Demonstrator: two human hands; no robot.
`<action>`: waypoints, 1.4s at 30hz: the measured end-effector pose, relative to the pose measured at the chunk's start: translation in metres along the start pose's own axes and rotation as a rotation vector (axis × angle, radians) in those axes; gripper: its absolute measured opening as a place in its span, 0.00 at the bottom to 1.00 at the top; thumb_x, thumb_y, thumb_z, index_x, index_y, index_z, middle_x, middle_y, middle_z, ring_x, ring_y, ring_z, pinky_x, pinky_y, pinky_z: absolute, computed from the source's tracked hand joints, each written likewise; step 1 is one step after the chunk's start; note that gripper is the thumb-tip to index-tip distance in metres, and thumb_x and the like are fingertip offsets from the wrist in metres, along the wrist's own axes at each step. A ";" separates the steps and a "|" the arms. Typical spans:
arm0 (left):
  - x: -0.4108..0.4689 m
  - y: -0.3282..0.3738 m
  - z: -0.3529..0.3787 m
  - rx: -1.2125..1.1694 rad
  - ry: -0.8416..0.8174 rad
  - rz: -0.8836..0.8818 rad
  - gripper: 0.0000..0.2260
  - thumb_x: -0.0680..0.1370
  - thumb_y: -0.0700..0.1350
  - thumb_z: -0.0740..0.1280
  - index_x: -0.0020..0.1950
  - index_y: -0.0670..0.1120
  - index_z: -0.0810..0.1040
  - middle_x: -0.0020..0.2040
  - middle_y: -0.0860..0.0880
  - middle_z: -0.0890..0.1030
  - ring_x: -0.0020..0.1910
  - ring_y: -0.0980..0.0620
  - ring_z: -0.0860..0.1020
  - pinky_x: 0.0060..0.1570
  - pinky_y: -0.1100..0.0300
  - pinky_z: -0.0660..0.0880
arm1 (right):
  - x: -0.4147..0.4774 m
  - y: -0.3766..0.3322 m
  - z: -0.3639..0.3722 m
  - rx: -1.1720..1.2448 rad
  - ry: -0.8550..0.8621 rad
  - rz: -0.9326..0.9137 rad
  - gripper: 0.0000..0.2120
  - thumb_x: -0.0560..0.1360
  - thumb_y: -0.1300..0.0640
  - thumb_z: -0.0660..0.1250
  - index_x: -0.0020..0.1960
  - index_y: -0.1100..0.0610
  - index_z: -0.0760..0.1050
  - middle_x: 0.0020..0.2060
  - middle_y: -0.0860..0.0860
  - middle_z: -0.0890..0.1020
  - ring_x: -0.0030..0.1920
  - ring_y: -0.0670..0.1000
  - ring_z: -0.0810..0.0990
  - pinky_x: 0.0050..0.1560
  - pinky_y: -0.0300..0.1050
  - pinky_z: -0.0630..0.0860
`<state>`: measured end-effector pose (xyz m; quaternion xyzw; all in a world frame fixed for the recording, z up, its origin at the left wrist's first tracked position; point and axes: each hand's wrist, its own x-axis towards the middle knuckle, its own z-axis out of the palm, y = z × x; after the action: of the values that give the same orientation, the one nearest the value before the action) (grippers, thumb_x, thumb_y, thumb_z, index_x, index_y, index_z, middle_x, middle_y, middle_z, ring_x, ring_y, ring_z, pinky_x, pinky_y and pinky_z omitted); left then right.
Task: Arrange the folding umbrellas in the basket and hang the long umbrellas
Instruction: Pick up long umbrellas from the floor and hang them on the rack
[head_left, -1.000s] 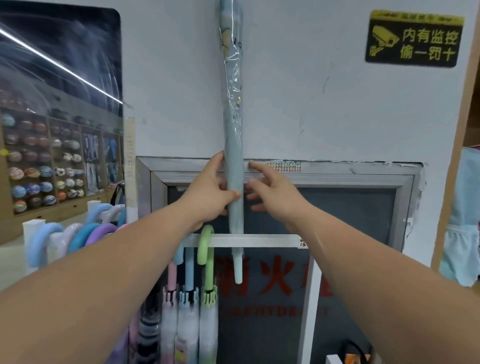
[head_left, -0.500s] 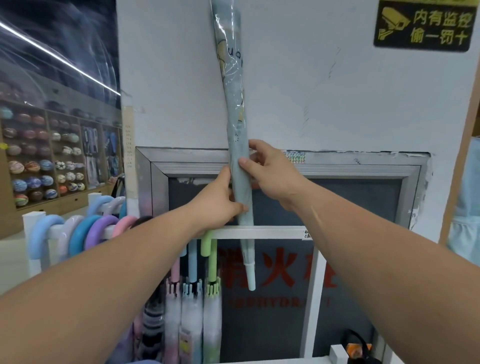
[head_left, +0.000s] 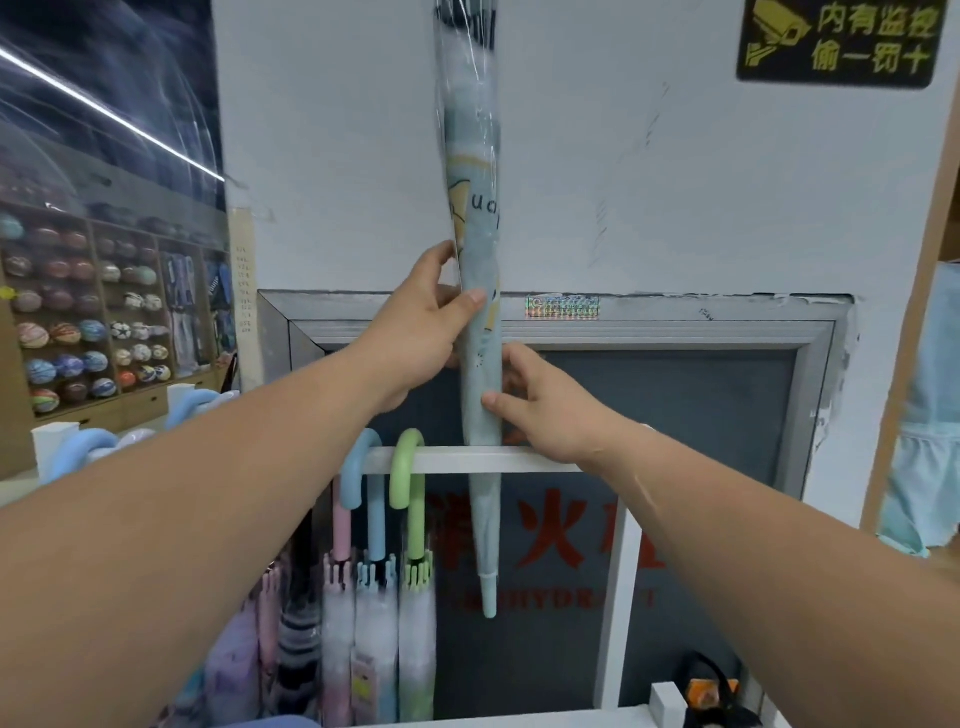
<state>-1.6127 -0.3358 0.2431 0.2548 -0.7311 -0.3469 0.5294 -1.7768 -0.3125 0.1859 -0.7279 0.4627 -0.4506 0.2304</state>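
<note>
A long pale-blue umbrella (head_left: 475, 208) in a clear plastic sleeve stands upright with its tip pointing down, behind the white rail (head_left: 488, 460); its handle end is out of view above. My left hand (head_left: 423, 325) grips its shaft from the left, thumb across the front. Lower down, my right hand (head_left: 540, 402) pinches the shaft from the right, just above the rail. Two long umbrellas hang from the rail by a blue hook handle (head_left: 358, 475) and a green hook handle (head_left: 406, 467).
More long umbrellas with curved handles (head_left: 88, 452) hang on a rail at the left. A metal-framed hydrant cabinet (head_left: 821, 395) fills the wall behind the rail. Shelves of balls (head_left: 83, 332) stand far left. A dark object with orange (head_left: 709, 693) lies bottom right.
The umbrella has swung from tilted to nearly vertical. My left hand moved up the shaft and my right hand moved down below it, swapping their order.
</note>
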 end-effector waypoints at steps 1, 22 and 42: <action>-0.001 0.000 0.000 -0.015 0.005 -0.009 0.20 0.84 0.44 0.63 0.75 0.56 0.63 0.54 0.46 0.83 0.49 0.49 0.85 0.43 0.51 0.84 | 0.000 0.000 -0.001 -0.008 -0.001 0.012 0.16 0.82 0.61 0.64 0.68 0.51 0.70 0.57 0.54 0.82 0.57 0.54 0.82 0.54 0.58 0.83; -0.019 -0.037 -0.008 0.275 -0.232 -0.237 0.19 0.78 0.44 0.72 0.65 0.49 0.69 0.52 0.47 0.85 0.45 0.54 0.84 0.42 0.63 0.76 | 0.035 -0.049 -0.015 0.150 0.173 -0.026 0.11 0.80 0.59 0.67 0.62 0.60 0.76 0.54 0.59 0.84 0.54 0.58 0.85 0.54 0.60 0.82; -0.009 -0.025 -0.011 0.148 0.037 -0.100 0.13 0.82 0.42 0.66 0.66 0.49 0.75 0.57 0.49 0.84 0.54 0.50 0.83 0.50 0.55 0.82 | 0.009 0.011 0.011 -0.084 -0.085 0.082 0.14 0.80 0.62 0.68 0.65 0.58 0.75 0.55 0.51 0.85 0.55 0.49 0.83 0.60 0.44 0.78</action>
<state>-1.5995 -0.3474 0.2200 0.3360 -0.7312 -0.3132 0.5044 -1.7707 -0.3267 0.1765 -0.7358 0.5003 -0.3898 0.2375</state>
